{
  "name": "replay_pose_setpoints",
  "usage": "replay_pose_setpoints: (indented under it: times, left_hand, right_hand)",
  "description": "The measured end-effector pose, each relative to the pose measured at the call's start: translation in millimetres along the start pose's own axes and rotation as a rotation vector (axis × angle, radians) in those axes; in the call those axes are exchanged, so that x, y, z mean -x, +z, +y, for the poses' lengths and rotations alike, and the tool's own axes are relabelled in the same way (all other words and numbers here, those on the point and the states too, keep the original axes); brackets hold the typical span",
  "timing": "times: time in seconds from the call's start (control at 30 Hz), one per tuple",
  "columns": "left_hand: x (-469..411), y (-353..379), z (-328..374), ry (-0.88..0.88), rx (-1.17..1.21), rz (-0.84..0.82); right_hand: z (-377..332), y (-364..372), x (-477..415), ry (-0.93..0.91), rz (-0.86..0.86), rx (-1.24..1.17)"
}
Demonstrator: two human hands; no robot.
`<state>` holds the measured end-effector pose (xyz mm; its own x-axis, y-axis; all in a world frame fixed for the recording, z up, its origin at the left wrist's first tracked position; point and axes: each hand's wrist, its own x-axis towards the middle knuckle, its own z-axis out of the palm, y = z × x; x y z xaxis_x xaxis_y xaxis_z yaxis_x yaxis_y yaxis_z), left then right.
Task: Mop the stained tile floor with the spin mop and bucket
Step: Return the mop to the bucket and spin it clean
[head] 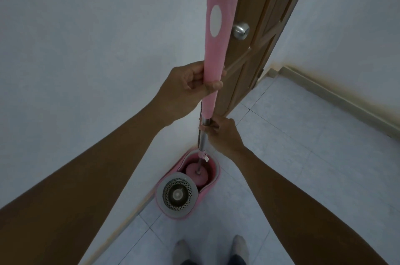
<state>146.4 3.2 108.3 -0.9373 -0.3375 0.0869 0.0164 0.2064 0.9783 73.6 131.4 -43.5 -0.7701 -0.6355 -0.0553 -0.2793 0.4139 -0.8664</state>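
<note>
The spin mop is gripped by both hands, left hand at 12 o'clock above right hand; its grip top is cut off, its head half hidden in the bucket.

Both arms reach forward, left hand above right hand, each closed.

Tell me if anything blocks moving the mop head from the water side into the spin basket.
Nothing visible does. The mop head sits in the bucket's far compartment; the basket beside it is open and empty. Both hands, left and right, grip the handle.
</note>
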Motion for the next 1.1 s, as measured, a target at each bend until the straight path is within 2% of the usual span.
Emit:
replay_pose_setpoints:
  times: [0.07, 0.3, 0.63, 0.9, 1.1]
  left_hand:
    - [4, 2, -3, -0.013, 0.008, -0.004]
    - [28, 16, -49, -0.153, -0.016, -0.071]
    - [6, 9, -7, 0.022, -0.032, 0.003]
    - [22, 22, -51, -0.151, -0.063, -0.071]
    - [11, 10, -24, -0.05, -0.05, -0.026]
  right_hand:
    - [3, 0, 4, 0.009, -0.005, 0.014]
    - [35, 20, 14, 0.229, -0.083, 0.056]
    - [5, -3, 6, 0.038, 0.029, 0.054]
    - [35, 11, 15, 0.223, -0.113, 0.132]
    - [16, 2, 10, 0.126, -0.018, -0.02]
